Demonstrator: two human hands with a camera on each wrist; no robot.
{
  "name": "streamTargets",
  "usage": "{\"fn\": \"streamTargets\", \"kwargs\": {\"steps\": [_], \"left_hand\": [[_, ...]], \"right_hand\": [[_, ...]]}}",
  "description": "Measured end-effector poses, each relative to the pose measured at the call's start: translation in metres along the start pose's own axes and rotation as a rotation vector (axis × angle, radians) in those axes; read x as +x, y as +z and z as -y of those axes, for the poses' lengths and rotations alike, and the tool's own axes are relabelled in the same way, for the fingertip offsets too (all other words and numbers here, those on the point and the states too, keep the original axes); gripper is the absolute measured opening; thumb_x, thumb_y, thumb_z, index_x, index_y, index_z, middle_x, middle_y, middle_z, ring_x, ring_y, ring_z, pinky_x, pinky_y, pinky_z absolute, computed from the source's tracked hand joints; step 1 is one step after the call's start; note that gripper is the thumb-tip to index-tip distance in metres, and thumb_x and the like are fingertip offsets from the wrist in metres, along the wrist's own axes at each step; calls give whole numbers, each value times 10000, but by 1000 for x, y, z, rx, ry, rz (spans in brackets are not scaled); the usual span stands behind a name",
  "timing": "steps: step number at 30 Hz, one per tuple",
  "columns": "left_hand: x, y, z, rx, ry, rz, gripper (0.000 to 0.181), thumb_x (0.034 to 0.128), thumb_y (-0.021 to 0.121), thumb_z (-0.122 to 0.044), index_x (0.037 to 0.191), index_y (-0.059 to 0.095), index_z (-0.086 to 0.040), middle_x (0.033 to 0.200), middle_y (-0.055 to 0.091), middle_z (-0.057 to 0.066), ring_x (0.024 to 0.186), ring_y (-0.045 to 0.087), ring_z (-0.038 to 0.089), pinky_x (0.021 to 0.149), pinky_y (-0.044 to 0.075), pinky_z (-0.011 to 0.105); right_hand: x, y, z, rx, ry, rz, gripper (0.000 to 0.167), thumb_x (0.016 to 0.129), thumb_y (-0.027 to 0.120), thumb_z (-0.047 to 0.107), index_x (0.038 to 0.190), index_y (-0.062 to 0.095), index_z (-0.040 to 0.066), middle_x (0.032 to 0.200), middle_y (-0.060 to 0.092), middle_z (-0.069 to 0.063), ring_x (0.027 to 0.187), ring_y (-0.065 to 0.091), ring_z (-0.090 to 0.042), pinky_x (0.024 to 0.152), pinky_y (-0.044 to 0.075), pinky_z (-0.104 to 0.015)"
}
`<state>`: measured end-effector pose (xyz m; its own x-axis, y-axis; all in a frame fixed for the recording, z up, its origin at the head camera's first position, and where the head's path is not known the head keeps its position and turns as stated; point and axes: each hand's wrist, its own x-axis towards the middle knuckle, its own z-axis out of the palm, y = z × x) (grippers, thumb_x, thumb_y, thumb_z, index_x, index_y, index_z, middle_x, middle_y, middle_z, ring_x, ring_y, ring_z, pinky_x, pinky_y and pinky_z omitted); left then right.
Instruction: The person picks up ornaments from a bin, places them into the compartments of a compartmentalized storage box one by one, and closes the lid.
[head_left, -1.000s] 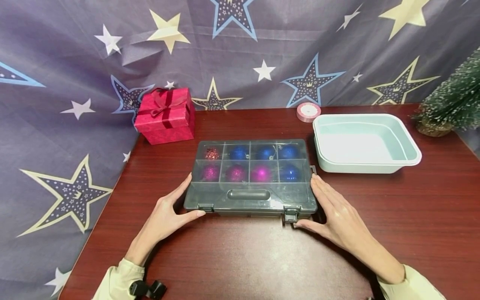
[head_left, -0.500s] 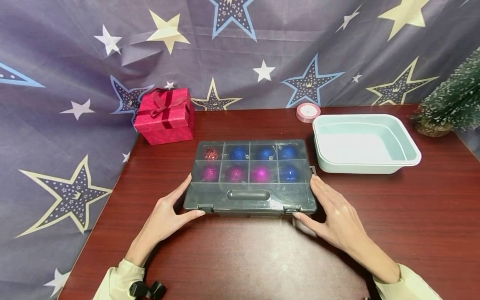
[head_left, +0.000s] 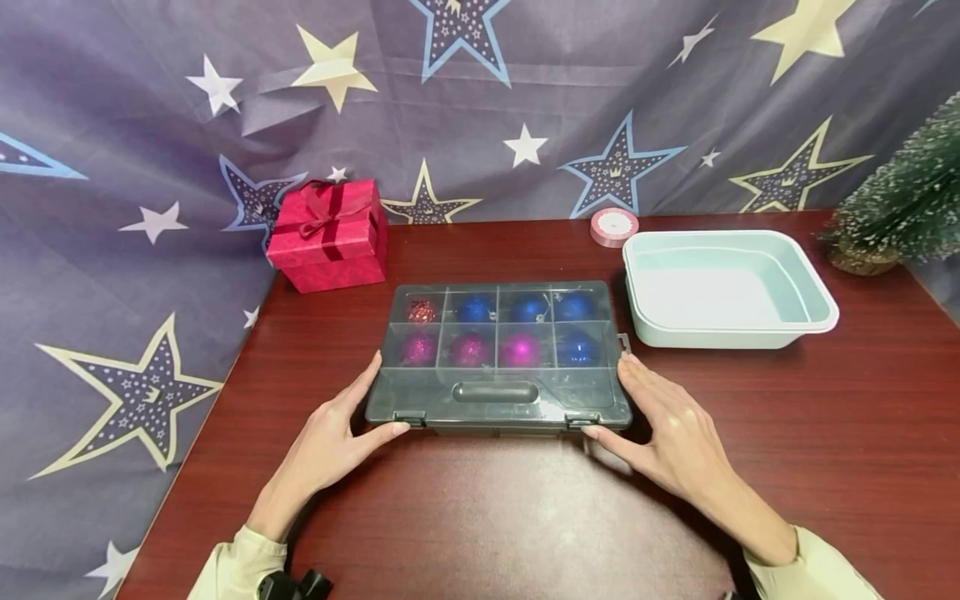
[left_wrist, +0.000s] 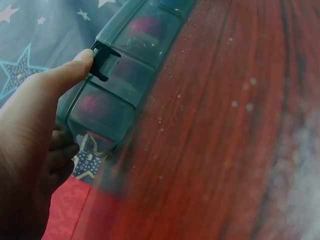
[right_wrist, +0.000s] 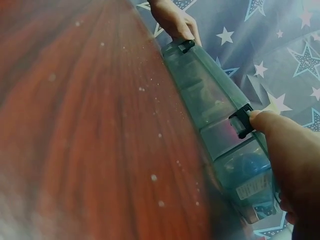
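Note:
A dark translucent compartment case (head_left: 498, 390) lies flat on the table with its lid down. Through the lid show blue ornament balls (head_left: 575, 348), pink ornament balls (head_left: 520, 350) and a red one (head_left: 422, 312). My left hand (head_left: 322, 442) holds the left front corner, fingers along the side and thumb at the left latch (left_wrist: 105, 61). At the opposite corner, my right hand (head_left: 678, 437) grips the side with its fingers while the thumb presses the right latch (right_wrist: 242, 121). Both latches sit against the front edge. The fingertips on the sides are partly hidden in the wrist views.
A pale green plastic tub (head_left: 731, 335) stands behind and right of the case. Near it are a pink ribbon roll (head_left: 614, 227) and a small artificial tree (head_left: 900, 204). A red gift box (head_left: 330, 237) sits at the back left, before a star-patterned cloth (head_left: 480, 117).
The right latch, hanging out from the front edge a second ago, now lies up against the case. My right thumb has moved slightly inward and up with it. The left hand stays in place.

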<state>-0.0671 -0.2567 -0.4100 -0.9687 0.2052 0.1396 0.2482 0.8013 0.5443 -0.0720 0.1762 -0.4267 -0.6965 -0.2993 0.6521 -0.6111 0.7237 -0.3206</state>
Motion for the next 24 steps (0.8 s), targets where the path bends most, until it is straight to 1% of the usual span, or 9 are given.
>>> {"fn": "streamTargets", "kwargs": {"steps": [4, 7, 10, 14, 17, 18, 20, 22, 24], "left_hand": [[-1, 0, -2, 19, 6, -2, 955, 896, 771, -562, 1658, 257, -302, 1598, 428, 102, 1380, 502, 355, 1080, 439, 578], [0, 0, -3, 21, 0, 1, 939, 910, 759, -556, 1659, 259, -289, 1596, 428, 118, 1385, 495, 363, 1086, 432, 581], [1, -1, -3, 20, -1, 4, 929, 914, 759, -546, 1656, 273, -271, 1589, 437, 128, 1375, 503, 373, 1079, 436, 586], [3, -2, -3, 24, 4, -1, 927, 905, 767, -548, 1650, 299, -257, 1575, 457, 132, 1353, 526, 375, 1065, 449, 586], [4, -3, -3, 30, 0, -1, 934, 891, 776, -562, 1644, 322, -246, 1571, 464, 127, 1342, 537, 372, 1062, 454, 584], [5, -4, -3, 36, -2, 1, 938, 885, 776, -573, 1641, 331, -240, 1572, 463, 122, 1344, 535, 371, 1062, 454, 585], [6, -7, -4, 59, -2, 11, 949, 877, 770, -600, 1635, 346, -219, 1579, 457, 112, 1357, 523, 371, 1069, 447, 589], [8, -11, -5, 82, 0, 23, 949, 873, 762, -618, 1627, 366, -199, 1581, 457, 103, 1370, 509, 371, 1075, 441, 593], [9, -16, -6, 99, 6, 29, 926, 878, 755, -620, 1612, 401, -180, 1569, 475, 103, 1373, 506, 370, 1077, 439, 599]], "right_hand": [[0, 0, 0, 4, -12, -15, 930, 934, 538, 760, 1322, 661, -77, 1347, 647, -210, 1186, 645, -417, 1048, 495, -480], [1, 0, 1, 3, -12, -21, 921, 936, 540, 756, 1313, 668, -75, 1337, 654, -208, 1176, 651, -416, 1047, 495, -467], [2, 1, 1, 0, -5, -20, 917, 940, 533, 754, 1308, 672, -74, 1333, 656, -205, 1174, 653, -412, 1002, 516, -507], [2, 1, 2, 7, 16, -9, 920, 945, 520, 755, 1313, 668, -76, 1343, 651, -202, 1188, 646, -409, 935, 524, -598], [3, 1, 4, 14, 35, 5, 931, 945, 514, 758, 1330, 655, -77, 1364, 639, -198, 1213, 633, -407, 944, 511, -619], [3, 1, 4, 17, 39, 11, 933, 945, 514, 757, 1334, 651, -80, 1369, 635, -200, 1219, 628, -411, 964, 504, -611], [4, -1, 5, 26, 42, 34, 940, 947, 518, 754, 1347, 636, -88, 1380, 625, -211, 1241, 614, -411, 1044, 473, -566], [6, -4, 4, 43, 53, 66, 933, 945, 537, 745, 1360, 628, -85, 1387, 619, -217, 1257, 598, -424, 1087, 439, -556], [8, -9, 4, 67, 75, 103, 869, 933, 636, 683, 1367, 629, -71, 1389, 620, -213, 1260, 588, -439, 1098, 427, -568]]}}
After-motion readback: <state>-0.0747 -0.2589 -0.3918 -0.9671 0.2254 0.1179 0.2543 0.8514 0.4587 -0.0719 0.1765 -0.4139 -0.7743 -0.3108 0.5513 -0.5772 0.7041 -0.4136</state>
